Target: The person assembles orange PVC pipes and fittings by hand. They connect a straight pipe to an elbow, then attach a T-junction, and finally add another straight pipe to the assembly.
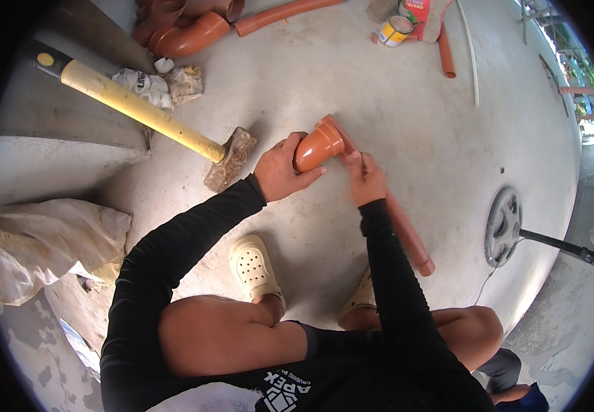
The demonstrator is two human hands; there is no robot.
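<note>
My left hand is wrapped round a glossy orange pipe elbow, thumb along its near side. Close by the elbow's socket end, my right hand is closed, fingertips pinched together and a little blurred. Whatever those fingers hold, if anything, I cannot make out. A long orange pipe slants from beside the elbow, behind my right hand and wrist, toward the lower right. Left of my left hand is a sledgehammer with a worn grey head and a yellow handle.
Orange pipe fittings and a curved pipe lie at the far left. A yellow-labelled can and a short pipe are at the back. A round black base stands right; a dusty sack slumps left.
</note>
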